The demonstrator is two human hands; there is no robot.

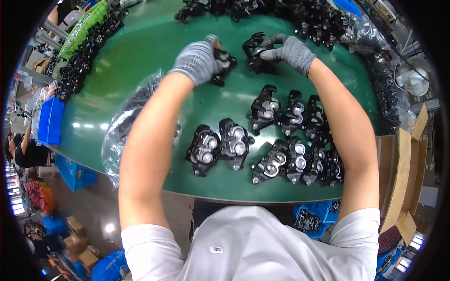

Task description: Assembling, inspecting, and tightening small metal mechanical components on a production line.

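Both my hands wear grey knit gloves and reach over the far middle of a green table [206,105]. My left hand [198,60] is closed on a black brake caliper [227,62] with round silver parts. To the right, my right hand [291,52] grips another black caliper [254,52] between thumb and fingers. Nearer to me, a pair of calipers [234,143] lies with silver pistons facing up. Right of the pair, several more calipers [266,110] lie in two rows, partly hidden by my right forearm.
Piles of black parts [304,23] line the far edge, and more lie along the left edge. A clear plastic bag [119,136] with dark parts rests beside my left forearm. A blue bin [49,121] sits at the left edge; an open cardboard box [398,173] stands at the right.
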